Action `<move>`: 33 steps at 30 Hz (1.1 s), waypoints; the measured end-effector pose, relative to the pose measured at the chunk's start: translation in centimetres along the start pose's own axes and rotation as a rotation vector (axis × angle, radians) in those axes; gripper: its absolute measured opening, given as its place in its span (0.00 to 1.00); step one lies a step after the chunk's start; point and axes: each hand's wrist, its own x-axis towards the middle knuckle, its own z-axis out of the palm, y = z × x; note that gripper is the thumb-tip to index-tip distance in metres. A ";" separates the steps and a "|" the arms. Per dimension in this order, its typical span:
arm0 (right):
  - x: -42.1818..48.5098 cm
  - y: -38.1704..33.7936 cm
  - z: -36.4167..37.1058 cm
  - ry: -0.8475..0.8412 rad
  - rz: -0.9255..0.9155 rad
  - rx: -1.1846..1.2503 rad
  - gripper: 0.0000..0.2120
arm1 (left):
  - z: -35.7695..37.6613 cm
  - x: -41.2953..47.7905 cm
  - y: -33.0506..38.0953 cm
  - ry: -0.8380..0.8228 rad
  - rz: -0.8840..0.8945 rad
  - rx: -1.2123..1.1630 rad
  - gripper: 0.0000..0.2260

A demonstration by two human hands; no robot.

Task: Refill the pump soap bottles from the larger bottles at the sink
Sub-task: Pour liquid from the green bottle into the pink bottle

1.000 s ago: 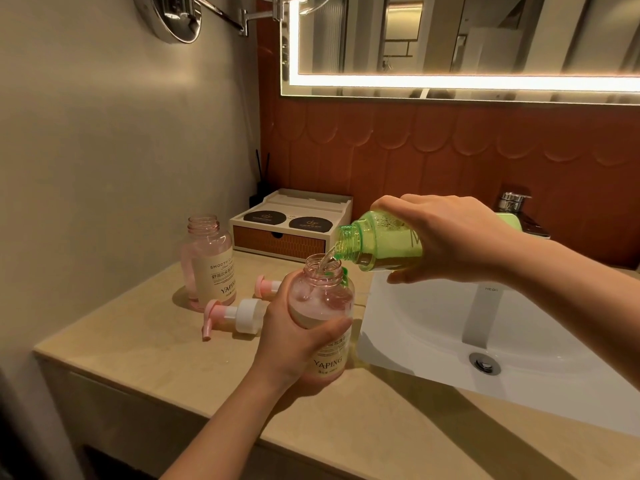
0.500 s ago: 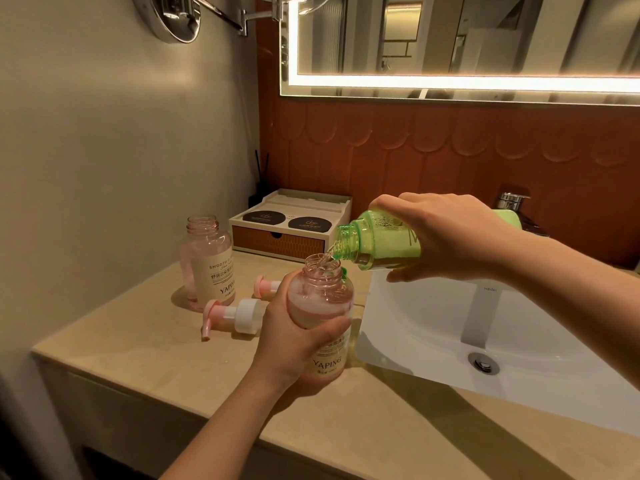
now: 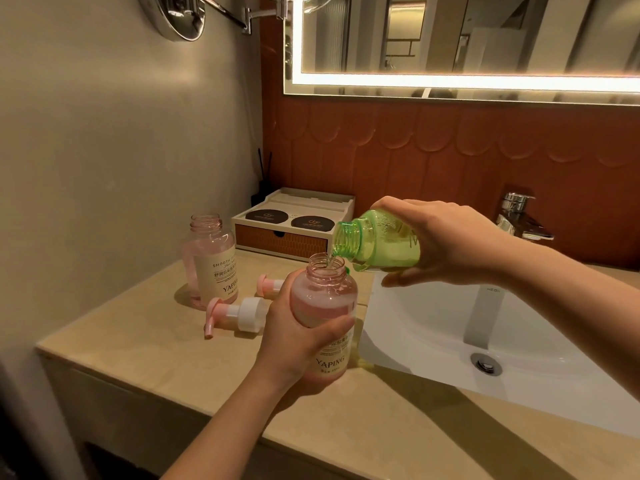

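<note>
My left hand grips an open pink soap bottle labelled YAPING, held just above the counter beside the sink. My right hand holds a green refill bottle tipped on its side, its mouth over the pink bottle's neck. A thin clear stream runs from the green bottle into the pink one, which is foamy and mostly full. A second open pink bottle stands upright at the back left. Two pink-and-white pump heads lie on the counter between the bottles.
The beige counter ends at a front edge near me and meets the wall on the left. A white basin with a drain and chrome faucet fills the right. A small drawer box sits against the red tiled wall.
Pouring goes on with both hands almost still. The foamy level in the held pink bottle has risen slightly.
</note>
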 end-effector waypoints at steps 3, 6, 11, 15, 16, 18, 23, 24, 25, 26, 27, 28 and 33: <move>-0.2 0.0 0.3 -0.006 0.010 0.133 0.36 | 0.0 0.0 0.1 -0.002 0.010 -0.004 0.25; -0.3 0.2 0.9 -0.001 0.028 0.275 0.34 | 0.0 0.0 0.1 -0.004 0.018 -0.002 0.24; -0.6 0.8 2.1 0.051 0.076 0.531 0.32 | 0.0 0.0 -0.1 -0.002 0.020 -0.001 0.24; -1.4 1.0 3.3 0.111 0.168 0.692 0.31 | -0.1 0.1 -0.3 -0.001 0.021 -0.001 0.24; -1.6 1.1 3.6 0.136 0.188 0.720 0.31 | 0.0 0.1 -0.2 0.000 0.021 0.002 0.24; -2.2 1.2 4.3 0.196 0.220 0.795 0.33 | 0.0 0.1 -0.2 0.001 0.018 0.005 0.24; -3.3 0.8 5.8 0.358 0.318 0.941 0.34 | 0.1 0.1 -0.2 0.013 0.009 0.031 0.24; -3.4 0.7 6.0 0.390 0.334 0.960 0.34 | 0.0 0.1 -0.2 0.015 0.011 0.036 0.24; -3.6 0.6 6.1 0.421 0.350 0.973 0.33 | 0.0 0.1 -0.1 0.013 0.015 0.044 0.24; -3.7 0.4 6.2 0.446 0.364 0.982 0.33 | 0.0 0.0 0.0 0.010 0.017 0.050 0.24; -3.8 0.3 6.2 0.464 0.374 0.991 0.32 | -0.2 -0.1 0.0 0.005 0.015 0.054 0.24; -3.8 0.1 6.3 0.475 0.379 0.998 0.32 | -0.3 -0.2 -0.1 0.003 0.010 0.054 0.24; -3.8 -0.5 6.5 0.505 0.359 0.998 0.31 | -1.5 -1.4 0.4 0.029 0.012 0.082 0.29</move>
